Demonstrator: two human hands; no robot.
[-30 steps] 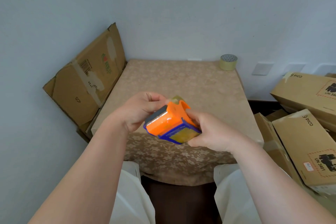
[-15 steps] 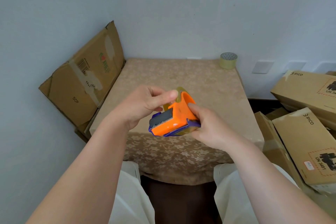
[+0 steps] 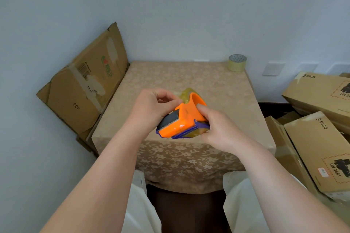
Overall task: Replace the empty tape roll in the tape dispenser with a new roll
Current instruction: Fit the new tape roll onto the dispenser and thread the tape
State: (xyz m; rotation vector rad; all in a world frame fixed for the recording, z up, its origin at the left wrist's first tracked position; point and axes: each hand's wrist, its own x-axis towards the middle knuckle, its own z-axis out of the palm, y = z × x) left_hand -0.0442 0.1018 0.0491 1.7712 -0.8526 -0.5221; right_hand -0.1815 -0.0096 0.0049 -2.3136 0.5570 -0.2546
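Note:
An orange and blue tape dispenser (image 3: 181, 119) is held in the air above the near part of the table (image 3: 170, 81). A yellowish roll of tape (image 3: 186, 95) sits inside it and shows past its far end. My right hand (image 3: 217, 130) grips the dispenser's right side, index finger on the orange cover. My left hand (image 3: 153, 108) pinches at the dispenser's top near the roll, just behind the grey blade end. A second roll, pale yellow with a dotted top (image 3: 237, 62), stands at the table's far right corner.
The table wears a beige flowered cloth and stands against the wall. A flattened cardboard box (image 3: 85, 85) leans on the wall at the left. Stacked brown boxes (image 3: 322, 138) crowd the right side. My knees (image 3: 140, 204) are under the near edge.
Both hands have tilted the dispenser so its blade end points down toward me. My left thumb and fingers shifted up onto the top by the roll.

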